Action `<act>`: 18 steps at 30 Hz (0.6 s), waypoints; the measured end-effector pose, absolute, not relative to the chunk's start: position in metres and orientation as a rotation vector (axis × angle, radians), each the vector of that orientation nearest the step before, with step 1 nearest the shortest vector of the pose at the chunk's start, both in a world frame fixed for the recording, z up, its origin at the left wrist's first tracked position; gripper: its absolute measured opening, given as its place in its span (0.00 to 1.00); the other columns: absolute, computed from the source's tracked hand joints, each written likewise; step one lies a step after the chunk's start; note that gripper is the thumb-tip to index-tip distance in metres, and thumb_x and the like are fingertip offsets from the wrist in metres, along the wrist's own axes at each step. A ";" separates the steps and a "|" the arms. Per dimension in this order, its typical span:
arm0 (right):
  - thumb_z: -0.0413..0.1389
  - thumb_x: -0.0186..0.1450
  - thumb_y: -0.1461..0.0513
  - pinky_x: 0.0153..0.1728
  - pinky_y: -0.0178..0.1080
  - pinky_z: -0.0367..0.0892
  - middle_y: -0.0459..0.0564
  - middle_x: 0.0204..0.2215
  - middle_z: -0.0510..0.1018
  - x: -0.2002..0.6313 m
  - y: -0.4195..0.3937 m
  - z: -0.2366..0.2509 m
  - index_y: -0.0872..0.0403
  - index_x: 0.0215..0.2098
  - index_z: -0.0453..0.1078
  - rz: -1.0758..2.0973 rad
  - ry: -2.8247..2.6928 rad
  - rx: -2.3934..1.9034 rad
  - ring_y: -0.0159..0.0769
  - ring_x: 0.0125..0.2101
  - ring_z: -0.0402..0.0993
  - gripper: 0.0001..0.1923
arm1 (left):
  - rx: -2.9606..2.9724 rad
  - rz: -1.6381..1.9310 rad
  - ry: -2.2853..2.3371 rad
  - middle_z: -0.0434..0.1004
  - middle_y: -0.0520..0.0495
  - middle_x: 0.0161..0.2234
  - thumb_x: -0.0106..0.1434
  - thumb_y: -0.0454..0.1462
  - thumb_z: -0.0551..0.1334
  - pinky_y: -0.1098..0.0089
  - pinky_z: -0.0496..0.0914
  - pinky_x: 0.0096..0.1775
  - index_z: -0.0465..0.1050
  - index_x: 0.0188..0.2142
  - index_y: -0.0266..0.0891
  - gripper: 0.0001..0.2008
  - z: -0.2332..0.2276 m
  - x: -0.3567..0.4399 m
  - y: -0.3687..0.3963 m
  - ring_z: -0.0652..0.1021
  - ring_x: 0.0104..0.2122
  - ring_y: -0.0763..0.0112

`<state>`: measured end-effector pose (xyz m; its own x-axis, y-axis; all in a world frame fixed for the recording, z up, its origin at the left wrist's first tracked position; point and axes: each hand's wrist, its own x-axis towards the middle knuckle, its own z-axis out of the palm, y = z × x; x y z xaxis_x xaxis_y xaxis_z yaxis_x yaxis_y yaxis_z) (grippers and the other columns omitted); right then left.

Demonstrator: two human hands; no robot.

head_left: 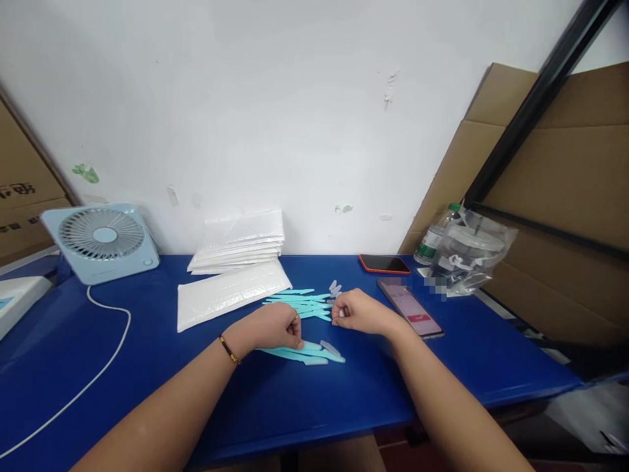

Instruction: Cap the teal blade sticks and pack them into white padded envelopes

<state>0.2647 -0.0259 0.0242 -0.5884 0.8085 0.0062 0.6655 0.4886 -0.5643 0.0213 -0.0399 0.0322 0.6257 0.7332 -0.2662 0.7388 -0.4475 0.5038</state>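
Observation:
My left hand [278, 326] is closed, thumb and fingertips down on a turquoise eyebrow razor [310, 345] in the front group. Other turquoise razors [295, 355] lie beneath and beside it, and a loose clear cap [330, 348] rests on them. Farther back, several more turquoise razors [299, 299] lie side by side, partly covered by my left hand. My right hand [356, 311] is pinched at their right ends, with a small pale piece that looks like a clear cap [341, 313] between the fingers. Several loose clear caps [335, 288] lie just behind it.
White padded envelopes [240, 246] are stacked against the wall, one [230, 292] lying in front. A light-blue fan [105, 239] with a white cable [125, 328] stands left. Two phones [413, 308] [386, 264], a bottle [432, 242] and a bagged cup [472, 252] are at right.

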 end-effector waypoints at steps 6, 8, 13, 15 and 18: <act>0.61 0.53 0.55 0.22 0.29 0.57 0.44 0.22 0.73 0.260 -0.028 0.024 0.55 0.32 0.74 0.847 -2.475 -1.155 0.27 0.22 0.65 0.12 | 2.262 0.048 1.235 0.75 0.52 0.23 0.53 0.46 0.60 0.73 0.57 0.22 0.74 0.25 0.41 0.11 0.028 0.022 -0.036 0.70 0.23 0.72; 0.62 0.52 0.56 0.22 0.29 0.57 0.43 0.21 0.72 0.260 -0.029 0.024 0.55 0.32 0.74 0.912 -2.565 -1.113 0.27 0.22 0.65 0.12 | 2.277 0.118 1.265 0.74 0.52 0.24 0.54 0.46 0.59 0.73 0.57 0.23 0.74 0.26 0.41 0.12 0.029 0.020 -0.035 0.69 0.23 0.72; 0.58 0.54 0.63 0.25 0.30 0.58 0.46 0.26 0.75 0.267 -0.023 0.022 0.55 0.30 0.73 0.611 -2.399 -1.292 0.28 0.24 0.66 0.05 | 2.245 0.373 1.259 0.73 0.53 0.25 0.59 0.45 0.55 0.74 0.59 0.26 0.70 0.29 0.40 0.12 0.029 0.022 -0.032 0.71 0.25 0.72; 0.58 0.56 0.60 0.25 0.31 0.57 0.46 0.27 0.75 0.265 -0.023 0.022 0.55 0.33 0.73 0.589 -2.282 -1.287 0.28 0.24 0.65 0.08 | 2.252 0.438 1.231 0.73 0.53 0.25 0.60 0.45 0.55 0.74 0.59 0.27 0.69 0.30 0.41 0.11 0.027 0.026 -0.031 0.71 0.25 0.72; 0.55 0.59 0.54 0.22 0.30 0.56 0.45 0.21 0.72 0.256 -0.024 0.021 0.56 0.32 0.73 0.810 -2.247 -1.153 0.27 0.21 0.62 0.13 | 2.358 0.489 1.202 0.73 0.54 0.26 0.60 0.45 0.56 0.73 0.59 0.28 0.69 0.30 0.41 0.11 0.024 0.033 -0.031 0.70 0.26 0.73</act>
<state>0.2563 -0.0242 0.0212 -0.5270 0.8368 0.1481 0.5499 0.4687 -0.6913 0.0332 -0.0312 0.0238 0.5586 0.8224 0.1083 0.6644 -0.5217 0.5351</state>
